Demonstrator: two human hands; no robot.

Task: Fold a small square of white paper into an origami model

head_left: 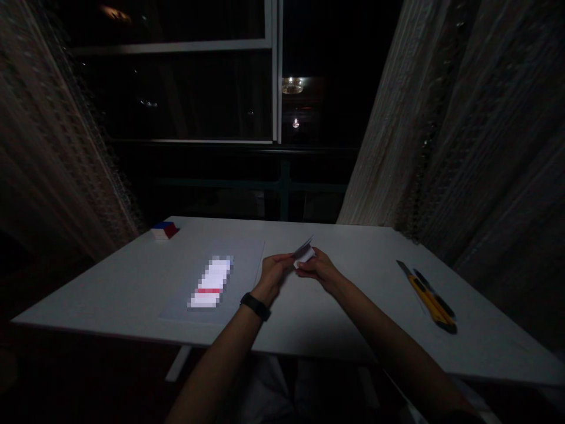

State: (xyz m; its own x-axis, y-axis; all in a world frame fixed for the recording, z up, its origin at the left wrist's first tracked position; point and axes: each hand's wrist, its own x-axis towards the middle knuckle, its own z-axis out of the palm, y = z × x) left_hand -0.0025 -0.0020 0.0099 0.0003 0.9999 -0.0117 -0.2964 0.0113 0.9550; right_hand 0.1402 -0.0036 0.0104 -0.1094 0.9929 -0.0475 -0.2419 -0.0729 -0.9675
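A small folded piece of white paper (304, 254) is held up above the middle of the table, between my two hands. My left hand (276, 270), with a dark band on its wrist, pinches the paper's left side. On the right side, my right hand (318, 268) grips it with the thumb toward me. One thin flap of the paper sticks up and to the right. The dim light hides the exact folds and some of the fingertips.
A lit phone (210, 282), its screen blurred out, lies on a white sheet (247, 265) at the left. Behind it sits a blue, red and white cube (163, 230). A yellow utility knife (427, 297) and a dark pen-like object (435, 293) lie on the white table's (353, 247) right side.
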